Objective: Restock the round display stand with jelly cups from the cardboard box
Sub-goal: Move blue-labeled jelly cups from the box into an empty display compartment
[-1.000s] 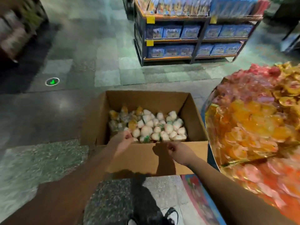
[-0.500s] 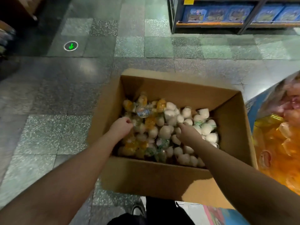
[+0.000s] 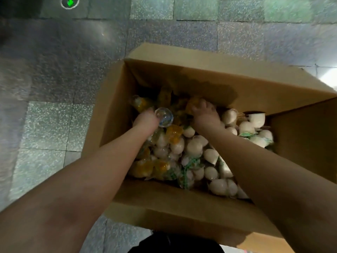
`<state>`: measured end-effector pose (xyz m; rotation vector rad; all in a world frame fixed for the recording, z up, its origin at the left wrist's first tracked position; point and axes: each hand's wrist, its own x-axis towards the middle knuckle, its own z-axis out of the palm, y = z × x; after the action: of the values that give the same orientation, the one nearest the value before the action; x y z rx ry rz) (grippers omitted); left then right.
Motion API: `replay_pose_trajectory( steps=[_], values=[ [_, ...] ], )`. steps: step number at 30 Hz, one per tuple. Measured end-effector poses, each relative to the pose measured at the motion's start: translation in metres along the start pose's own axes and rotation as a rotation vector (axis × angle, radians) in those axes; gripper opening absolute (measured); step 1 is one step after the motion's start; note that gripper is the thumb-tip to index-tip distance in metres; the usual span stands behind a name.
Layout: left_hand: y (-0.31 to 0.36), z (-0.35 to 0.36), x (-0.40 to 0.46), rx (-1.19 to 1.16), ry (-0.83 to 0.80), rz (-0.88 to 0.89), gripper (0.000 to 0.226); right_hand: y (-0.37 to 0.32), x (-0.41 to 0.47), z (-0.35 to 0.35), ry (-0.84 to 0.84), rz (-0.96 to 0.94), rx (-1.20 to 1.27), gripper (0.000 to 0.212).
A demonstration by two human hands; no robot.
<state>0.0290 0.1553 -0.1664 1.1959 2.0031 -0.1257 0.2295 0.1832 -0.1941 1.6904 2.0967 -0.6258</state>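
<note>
Cardboard box (image 3: 191,203): open-topped, brown, standing on a floor of grey speckled tiles (image 3: 47,125). Flaps folded outward at the far and right sides. Both forearms reach down into it from the near edge.

Contents: a heap of jelly cups (image 3: 193,148) filling the bottom of the box. White ones make up most of the near and right part; orange-yellow ones (image 3: 173,133) lie toward the far left corner. Several sit bundled in green-and-white netting (image 3: 189,164) near the middle front.

Left hand (image 3: 145,121): deep in the box at its left side, back of the hand upward, fingers curled down into the pile. A clear round cup (image 3: 164,117) sits against the thumb side of this hand, its circular face turned up; the fingers appear closed around it, though the fingertips themselves are hidden.

Right hand (image 3: 205,113): further in, near the far wall, palm down, fingers (image 3: 197,105) bent over an orange cup (image 3: 190,105) and touching it. Whether the cup is actually gripped cannot be told; the underside of the hand is out of sight.

Floor marker (image 3: 69,1): a green arrow inside a white ring, at the top left edge, well apart from the box.

Dark clothing (image 3: 175,243): visible at the bottom edge, below the box.
</note>
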Motion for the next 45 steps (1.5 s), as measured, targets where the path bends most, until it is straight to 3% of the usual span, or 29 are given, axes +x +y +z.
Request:
replay_pose_trajectory(
  steps=[9, 16, 23, 27, 31, 36, 40, 45],
  values=[
    [0.015, 0.000, 0.010, -0.046, -0.019, -0.110, 0.042, 0.001, 0.011, -0.004, 0.113, 0.050, 0.035, 0.058],
    [0.007, -0.017, -0.056, -0.338, 0.151, 0.080, 0.015, 0.016, -0.070, -0.012, 0.198, 0.182, 0.733, 0.058],
    [-0.032, -0.021, -0.174, -0.889, -0.012, 0.101, 0.015, -0.009, -0.213, 0.005, 0.063, 0.262, 1.298, 0.041],
    [-0.059, -0.017, -0.244, -1.054, -0.103, 0.179, 0.016, -0.029, -0.297, 0.020, 0.124, 0.226, 1.482, 0.061],
    [-0.070, -0.012, -0.315, -1.071, -0.161, 0.245, 0.016, -0.046, -0.382, 0.028, 0.228, 0.195, 1.706, 0.039],
    [-0.060, -0.003, -0.404, -0.992, -0.301, 0.398, 0.008, -0.049, -0.483, 0.035, 0.374, 0.202, 1.834, 0.026],
    [-0.039, 0.016, -0.462, -0.894, -0.433, 0.512, 0.022, -0.035, -0.557, 0.042, 0.493, 0.243, 1.856, 0.031],
    [-0.017, 0.067, -0.524, -0.849, -0.578, 0.583, 0.020, -0.014, -0.642, 0.069, 0.626, 0.296, 1.971, 0.027]
  ],
)
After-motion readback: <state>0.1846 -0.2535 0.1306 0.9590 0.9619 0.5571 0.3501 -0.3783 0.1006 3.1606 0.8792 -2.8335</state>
